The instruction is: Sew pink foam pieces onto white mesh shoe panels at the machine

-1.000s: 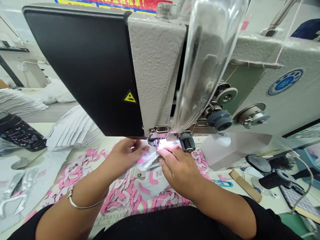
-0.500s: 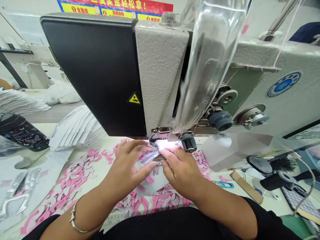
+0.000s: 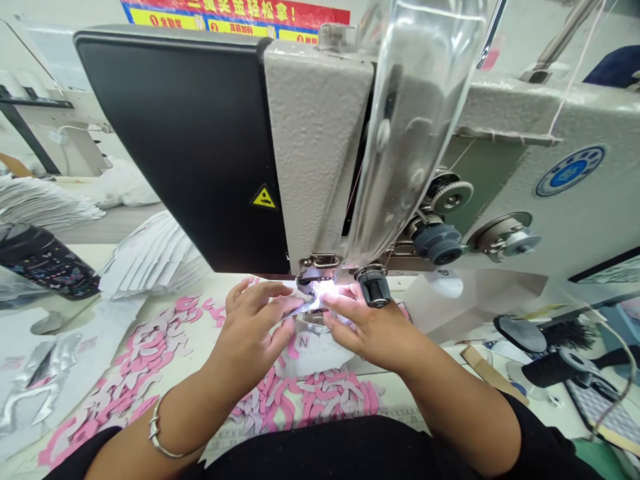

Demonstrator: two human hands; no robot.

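A white mesh fabric piece (image 3: 313, 353) with a pink "N" lies under the lit needle of the grey sewing machine (image 3: 320, 167). My left hand (image 3: 253, 327) presses on it from the left, fingers bent, with the fingertips pinching a thin silver strip (image 3: 307, 307) near the presser foot (image 3: 313, 283). From the right my right hand (image 3: 367, 323) rests on the same piece, its fingers stretched toward the needle and pressing the fabric down. A silver bracelet (image 3: 163, 437) sits on my left wrist.
Several pink and white curved cut-outs (image 3: 145, 353) are scattered over the table. A stack of white pieces (image 3: 155, 257) lies at the left, a dark patterned bottle (image 3: 45, 267) farther left. Silver cut pieces (image 3: 43, 380) lie at the lower left. A brush and black tools (image 3: 555, 347) sit at the right.
The fabric piece has turned and slid toward me under the needle. Both hands shifted with it; my right hand's fingers stretched out further toward the presser foot.
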